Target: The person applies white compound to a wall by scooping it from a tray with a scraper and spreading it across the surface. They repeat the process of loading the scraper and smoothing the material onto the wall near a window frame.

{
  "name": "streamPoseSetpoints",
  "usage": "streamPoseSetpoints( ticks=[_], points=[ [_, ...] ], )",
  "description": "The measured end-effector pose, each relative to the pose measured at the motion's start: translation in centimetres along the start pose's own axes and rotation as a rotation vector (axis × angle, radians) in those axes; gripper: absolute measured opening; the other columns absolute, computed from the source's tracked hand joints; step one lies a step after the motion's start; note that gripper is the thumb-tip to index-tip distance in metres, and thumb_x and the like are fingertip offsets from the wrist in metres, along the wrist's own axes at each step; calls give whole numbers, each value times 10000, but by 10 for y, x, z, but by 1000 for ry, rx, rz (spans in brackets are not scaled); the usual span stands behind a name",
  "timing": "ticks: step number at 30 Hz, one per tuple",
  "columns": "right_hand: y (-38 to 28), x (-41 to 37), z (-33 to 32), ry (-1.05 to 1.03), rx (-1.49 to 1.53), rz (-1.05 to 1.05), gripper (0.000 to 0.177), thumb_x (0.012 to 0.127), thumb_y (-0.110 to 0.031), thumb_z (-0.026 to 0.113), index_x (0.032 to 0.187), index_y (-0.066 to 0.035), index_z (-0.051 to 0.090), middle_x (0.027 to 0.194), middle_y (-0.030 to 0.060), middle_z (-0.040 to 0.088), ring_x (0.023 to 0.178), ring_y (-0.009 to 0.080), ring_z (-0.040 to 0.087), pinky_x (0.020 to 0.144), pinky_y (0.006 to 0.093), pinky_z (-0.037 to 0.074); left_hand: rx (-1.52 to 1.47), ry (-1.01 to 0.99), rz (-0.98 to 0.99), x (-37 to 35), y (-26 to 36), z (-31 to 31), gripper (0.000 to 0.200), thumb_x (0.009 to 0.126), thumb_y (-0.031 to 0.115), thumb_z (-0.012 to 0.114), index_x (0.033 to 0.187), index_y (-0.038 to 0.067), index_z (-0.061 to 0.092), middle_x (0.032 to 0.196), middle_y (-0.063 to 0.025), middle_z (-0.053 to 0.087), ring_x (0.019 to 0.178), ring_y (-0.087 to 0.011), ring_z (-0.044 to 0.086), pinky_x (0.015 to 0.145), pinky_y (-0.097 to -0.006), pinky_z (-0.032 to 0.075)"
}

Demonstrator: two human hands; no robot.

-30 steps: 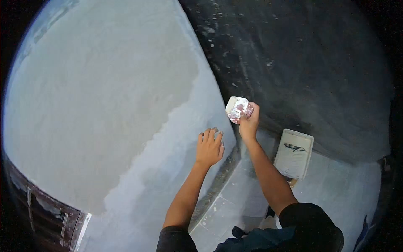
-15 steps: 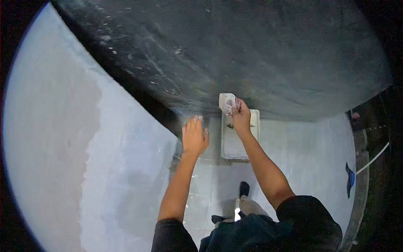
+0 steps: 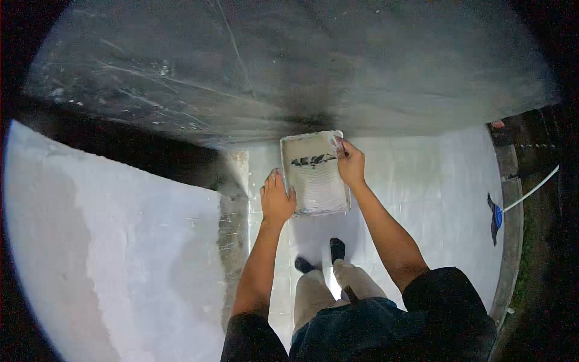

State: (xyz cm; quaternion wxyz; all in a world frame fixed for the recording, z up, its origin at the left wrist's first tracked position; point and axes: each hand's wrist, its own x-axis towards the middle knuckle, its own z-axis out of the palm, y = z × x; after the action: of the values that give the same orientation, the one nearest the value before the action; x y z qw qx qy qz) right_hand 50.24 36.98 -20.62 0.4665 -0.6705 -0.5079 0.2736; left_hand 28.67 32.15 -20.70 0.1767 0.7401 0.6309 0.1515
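An off-white paint tray (image 3: 315, 187), ribbed toward its near end and marked by dark patches across the middle, is between my hands. Along its left rim, my left hand (image 3: 278, 199) has its thumb at the edge and its fingers on the outer side. My right hand (image 3: 351, 164) closes at the upper right rim, fingertips toward the inside. A small whitish piece (image 3: 335, 145) shows by those fingertips, blending into the tray corner; I cannot tell its kind.
A large dark sheet-like surface (image 3: 289, 66) spans the far side. Pale tiled floor (image 3: 410, 187) lies beneath, with my dark-socked feet (image 3: 336, 248) below the tray. At left is a broad patchy white surface (image 3: 139, 253). A blue-headed tool with a white handle (image 3: 531, 190) is at far right.
My left hand has gone from beside the tray to its left rim. My right hand has brought the white piece to the tray's upper right corner. The tray looks larger, and the view has turned.
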Motion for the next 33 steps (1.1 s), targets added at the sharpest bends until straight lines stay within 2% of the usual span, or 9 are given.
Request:
streamPoseSetpoints(
  ticks=[5, 10, 13, 20, 22, 26, 28, 30, 33],
  points=[
    [44, -10, 17, -13, -107, -179, 377, 764, 87, 501, 1092, -41, 637, 936, 249, 632, 823, 357, 650, 698, 388, 511, -63, -64, -62, -6, -20, 50, 553, 809, 198, 566, 1267, -42, 370, 1327, -221, 408, 1199, -367, 409, 977, -466, 333],
    [100, -24, 53, -179, -313, 42, 330, 802, 81, 511, 1088, -29, 633, 1033, 208, 638, 937, 340, 634, 792, 350, 519, -138, -145, -152, -10, -50, 115, 544, 796, 174, 599, 1238, -52, 376, 1308, -256, 400, 1192, -399, 405, 973, -478, 348],
    [119, -31, 69, -232, -322, -184, 405, 734, 111, 495, 1085, -36, 632, 1016, 199, 644, 909, 352, 630, 815, 384, 516, -235, -148, -270, -19, -60, 140, 578, 769, 174, 637, 1212, -81, 366, 1291, -293, 384, 1178, -425, 401, 968, -490, 356],
    [181, -28, 105, -298, -657, -156, 513, 691, 96, 528, 1163, -88, 605, 1198, 135, 591, 1107, 285, 560, 930, 365, 467, -335, 51, -777, -47, -96, 231, 796, 770, 214, 664, 1319, -126, 198, 1290, -315, 350, 1165, -444, 410, 994, -455, 362],
    [196, -23, 113, -263, -746, -179, 533, 702, 51, 549, 1204, -123, 585, 1242, 113, 568, 1156, 273, 529, 955, 367, 451, -813, 63, -1298, -40, -86, 226, 842, 751, 181, 667, 1335, -128, 145, 1314, -311, 314, 1217, -422, 366, 998, -435, 358],
    [223, -11, 126, -257, -834, -231, 512, 771, -53, 523, 1274, -148, 516, 1265, 116, 543, 1167, 306, 510, 950, 390, 455, -1229, -54, -1686, -49, -91, 245, 904, 735, 276, 666, 1424, 91, 111, 1303, -201, 385, 1175, -320, 379, 896, -541, 335],
    [215, -5, 132, -221, -850, 16, 539, 721, 6, 564, 1239, -140, 554, 1212, 143, 577, 1135, 306, 537, 955, 391, 445, -1300, -56, -1666, -51, -91, 250, 846, 744, 321, 646, 1415, 127, 168, 1295, -166, 408, 1158, -305, 387, 874, -537, 328],
    [220, 0, 135, -175, -845, -83, 543, 718, 8, 565, 1239, -143, 553, 1208, 146, 574, 1119, 313, 543, 949, 397, 446, -1370, -59, -1646, -49, -92, 248, 791, 754, 366, 626, 1405, 163, 225, 1288, -131, 432, 1140, -290, 396, 852, -533, 321],
    [226, 4, 139, -125, -855, -187, 552, 712, 12, 565, 1240, -150, 550, 1200, 144, 569, 1094, 316, 553, 936, 404, 450, -1612, -199, -1507, -45, -93, 241, 715, 797, 513, 514, 1377, 161, 288, 1460, -95, 258, 1349, -368, 216, 1060, -574, 137]
  ],
)
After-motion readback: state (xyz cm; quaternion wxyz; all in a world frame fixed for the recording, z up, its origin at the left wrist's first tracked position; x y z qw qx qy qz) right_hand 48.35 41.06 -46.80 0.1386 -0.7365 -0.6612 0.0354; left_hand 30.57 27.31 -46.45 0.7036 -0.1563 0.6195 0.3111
